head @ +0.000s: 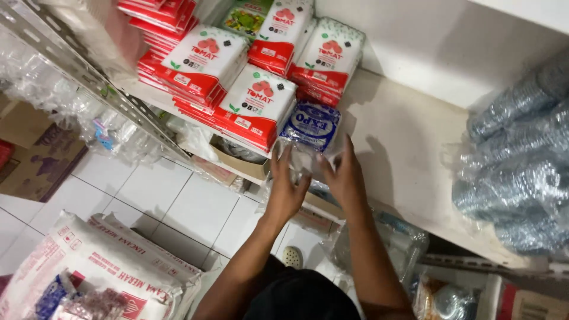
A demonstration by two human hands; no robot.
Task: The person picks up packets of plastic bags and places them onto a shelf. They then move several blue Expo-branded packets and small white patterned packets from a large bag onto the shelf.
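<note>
— Two hands on one thing, from what I see: the left hand (286, 188) and the right hand (344, 175) both clasp a blue-and-white plastic packet (310, 125) at the near edge of the white shelf (409, 142).

— How does each hand hold it?

— I see the left fingers curled narrow around the clear lower end of the packet, thumb up against it. The right hand presses its fingers along the packet's right side, closed on it as well. The packet's far end rests on the shelf; its near end hangs over the edge between the hands.

— What sits about it?

— Just left of the packet I see stacks of red-and-white packs (256, 106), the nearest one touching it; more of them are piled farther back and to the left. To the far right of the shelf lie bundles of clear cups in plastic wrap (521, 160), well apart from the hands. Below, on the white tiled floor (172, 195), a large white sack with red print (101, 261) lies near left, and a metal rack upright (89, 77) runs slantwise at the left.
</note>
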